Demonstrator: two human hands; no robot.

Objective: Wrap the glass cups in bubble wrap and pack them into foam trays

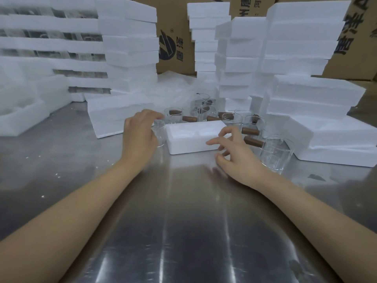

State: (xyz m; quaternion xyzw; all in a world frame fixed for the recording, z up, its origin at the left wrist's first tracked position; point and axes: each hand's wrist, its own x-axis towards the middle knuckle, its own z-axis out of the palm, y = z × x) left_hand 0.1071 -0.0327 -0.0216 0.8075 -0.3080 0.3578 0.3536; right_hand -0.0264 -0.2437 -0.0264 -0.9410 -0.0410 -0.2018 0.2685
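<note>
A small white foam tray [183,144] lies on the steel table in front of me. My left hand [139,132] grips a clear glass cup [160,132] standing just left of the tray. My right hand [234,154] hovers at the tray's right front corner with fingers loosely spread, holding nothing. Right of that hand stands another clear glass cup [275,155] with a brown wooden handle [253,141]. Several more handled glass cups [202,113] cluster behind the tray. Crumpled bubble wrap [175,86] lies behind them.
Tall stacks of white foam trays [130,45] rise at the back left, the centre and the right [302,43]. Cardboard boxes [175,37] stand behind them. A low foam stack [334,144] sits at the right, a foam block [114,115] at the left. The steel table [183,221] reaches toward me.
</note>
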